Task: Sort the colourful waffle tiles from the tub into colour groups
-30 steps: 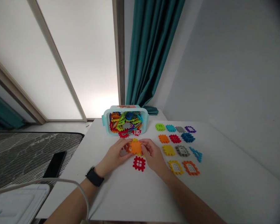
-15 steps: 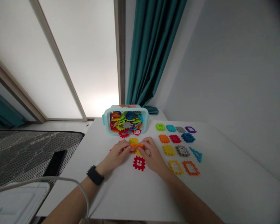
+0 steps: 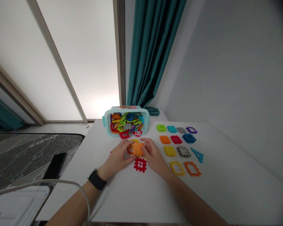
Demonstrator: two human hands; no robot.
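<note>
A bright orange square tile (image 3: 138, 149) with notched edges is held over the table, its flat face toward me. My right hand (image 3: 154, 157) pinches the tile's right edge between thumb and fingers. My left hand (image 3: 119, 157) curves round its left side, thumb at the lower corner and fingers near the top. Just behind lie a yellow piece (image 3: 134, 141) and another orange piece (image 3: 130, 149), both partly covered by the tile and my fingers. Below my hands a red window tile (image 3: 140, 164) lies flat on the white table.
A light blue tub (image 3: 105, 121) full of mixed coloured pieces lies on its side at the back, with red pieces (image 3: 124, 135) at its mouth. Rows of tiles, including a yellow tile (image 3: 170, 151) and a grey window tile (image 3: 184, 152), lie to the right. A cable (image 3: 61, 180) crosses at lower left.
The orange tile has turned from nearly edge-on to face-on. My left hand has opened wider round its side, and my right fingers have shifted slightly along its right edge.
</note>
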